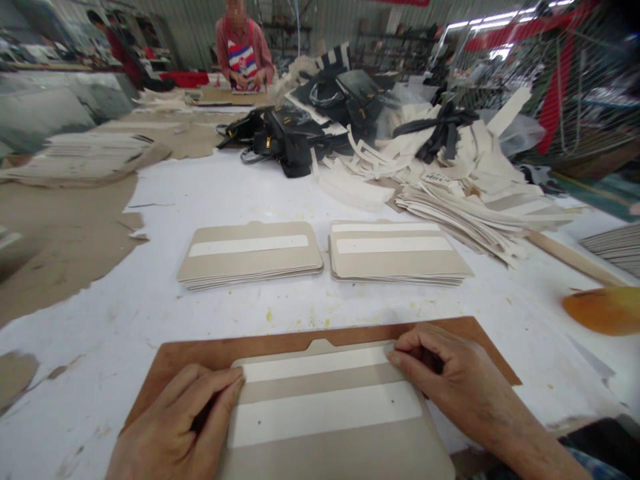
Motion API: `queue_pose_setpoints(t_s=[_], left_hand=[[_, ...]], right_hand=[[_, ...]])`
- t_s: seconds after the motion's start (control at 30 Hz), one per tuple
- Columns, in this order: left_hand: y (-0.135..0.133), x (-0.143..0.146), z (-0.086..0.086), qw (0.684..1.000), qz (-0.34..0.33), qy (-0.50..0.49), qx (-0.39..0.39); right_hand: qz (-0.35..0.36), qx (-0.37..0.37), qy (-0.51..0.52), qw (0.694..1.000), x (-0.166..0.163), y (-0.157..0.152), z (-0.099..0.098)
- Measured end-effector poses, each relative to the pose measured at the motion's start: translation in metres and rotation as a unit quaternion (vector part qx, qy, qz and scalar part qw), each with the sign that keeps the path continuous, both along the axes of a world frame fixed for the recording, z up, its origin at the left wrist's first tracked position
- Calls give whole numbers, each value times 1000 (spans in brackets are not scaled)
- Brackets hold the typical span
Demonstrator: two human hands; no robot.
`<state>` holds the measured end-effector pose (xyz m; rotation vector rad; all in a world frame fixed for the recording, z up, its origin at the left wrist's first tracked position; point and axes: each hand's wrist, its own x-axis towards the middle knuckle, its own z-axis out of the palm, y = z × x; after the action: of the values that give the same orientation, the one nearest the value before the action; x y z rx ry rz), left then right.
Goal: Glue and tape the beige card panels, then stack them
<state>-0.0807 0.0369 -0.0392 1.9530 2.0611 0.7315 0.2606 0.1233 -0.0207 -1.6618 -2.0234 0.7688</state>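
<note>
A beige card panel (330,427) with two white strips across it lies on a brown board (210,353) at the near edge of the table. My left hand (175,427) rests on the panel's left edge, fingers curled and pressed together against it. My right hand (450,380) presses its bent fingertips on the right end of the upper white strip (315,365). Neither hand lifts anything. Beyond them sit two stacks of similar panels, the left stack (250,255) and the right stack (395,252).
The white table (150,307) carries brown paper (55,240) at the left, loose white strips and card pieces (470,193) at the right, black bags (295,130) behind, and an orange object (603,310). A person (244,53) works at the far end.
</note>
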Motion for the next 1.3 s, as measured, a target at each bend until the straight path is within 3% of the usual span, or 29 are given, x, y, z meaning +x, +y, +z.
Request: queue_pose_setpoints(t_s=[0.13, 0.53, 0.73, 0.8, 0.87, 0.97, 1.07, 1.17, 1.3], left_hand=[[3, 5, 8, 1000, -3, 12, 16], [9, 11, 9, 998, 18, -8, -52], [-5, 1, 11, 996, 63, -39, 52], [-15, -1, 18, 990, 98, -26, 95], [-21, 6, 26, 987, 67, -1, 146], [-18, 31, 31, 972, -67, 74, 212], [-7, 61, 27, 965, -128, 148, 176], [2, 80, 22, 969, -128, 192, 84], [3, 85, 21, 973, -120, 197, 14]], right_hand=[[20, -2, -12, 1000, 3, 2, -3], [1, 15, -22, 1000, -4, 3, -3], [-5, -52, 68, 996, 22, 6, 1], [-71, -1, 93, 993, 36, -1, 2], [-93, 76, 93, 988, 40, -11, 4], [52, 186, 73, 978, 16, -24, 6], [197, 254, 24, 947, -22, -28, 1], [240, 283, -60, 927, -48, -26, -6], [229, 291, -131, 920, -57, -23, -13]])
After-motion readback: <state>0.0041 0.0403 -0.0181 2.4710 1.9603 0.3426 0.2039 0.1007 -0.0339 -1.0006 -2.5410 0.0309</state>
